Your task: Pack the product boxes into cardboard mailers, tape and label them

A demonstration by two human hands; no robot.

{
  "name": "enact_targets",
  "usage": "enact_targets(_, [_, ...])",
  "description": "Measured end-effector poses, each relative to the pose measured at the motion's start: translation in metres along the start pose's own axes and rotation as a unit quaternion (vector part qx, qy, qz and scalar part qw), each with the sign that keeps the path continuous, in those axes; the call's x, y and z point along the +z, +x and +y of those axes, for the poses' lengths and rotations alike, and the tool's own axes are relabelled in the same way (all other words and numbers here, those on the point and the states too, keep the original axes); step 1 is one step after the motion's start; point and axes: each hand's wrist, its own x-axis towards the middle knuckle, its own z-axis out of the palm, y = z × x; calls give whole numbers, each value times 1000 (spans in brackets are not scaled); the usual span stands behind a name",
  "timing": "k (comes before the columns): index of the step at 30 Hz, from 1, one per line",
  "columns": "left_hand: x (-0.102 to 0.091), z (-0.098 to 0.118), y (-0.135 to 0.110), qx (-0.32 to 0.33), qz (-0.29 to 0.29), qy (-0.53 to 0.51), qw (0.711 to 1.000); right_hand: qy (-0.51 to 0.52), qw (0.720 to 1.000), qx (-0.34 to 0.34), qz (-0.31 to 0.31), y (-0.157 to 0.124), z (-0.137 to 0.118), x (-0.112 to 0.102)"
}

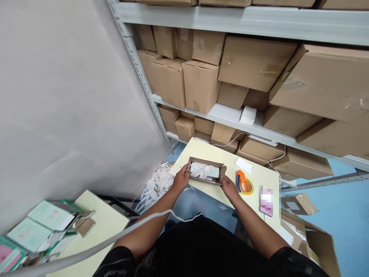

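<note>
Box [206, 162] at table [261, 175] edge, shelves [259, 24] beyond.

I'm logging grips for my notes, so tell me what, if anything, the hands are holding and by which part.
An open cardboard box: the left hand holds its left end, the right hand its right end.

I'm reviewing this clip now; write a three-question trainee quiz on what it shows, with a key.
1. True or false: the carton being held is fully closed on top.
2. What is the main color of the tape dispenser? A) green B) orange C) black
3. Fill in: the hand nearer the tape dispenser is the ___ hand.

Key:
1. False; it is open, with white material showing inside.
2. B
3. Right; the right hand grips the carton's right end, the left hand its left end.
</note>
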Motion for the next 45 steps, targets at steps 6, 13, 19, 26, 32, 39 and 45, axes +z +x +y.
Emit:
enact_targets(6, [28, 0, 54, 40, -49, 12, 998, -60, 995, 25, 78, 21, -6, 7])
enact_targets(13, [27, -20, 84, 135, -79, -35, 987, -41, 977, -22, 207, 21, -3, 32])
enact_targets(19, [9, -38, 98, 297, -186, 43, 936, -80, 956, -147, 243, 21, -1, 55])
enact_targets(26, [9, -29, 131, 278, -238, 75, 928, -59, 968, -96, 223, 34, -4, 46])
enact_targets(32, [21, -13, 135, 188, -158, 103, 964, -20, 965, 6, 263, 61, 10, 55])
enact_targets(39, [27, 6, 141, 294, -176, 211, 915, -2, 972, -31, 235, 61, 24, 57])
enact_targets(45, [36, -23, 123, 408, -121, 240, 873, -33, 969, -51, 240, 62, 20, 59])
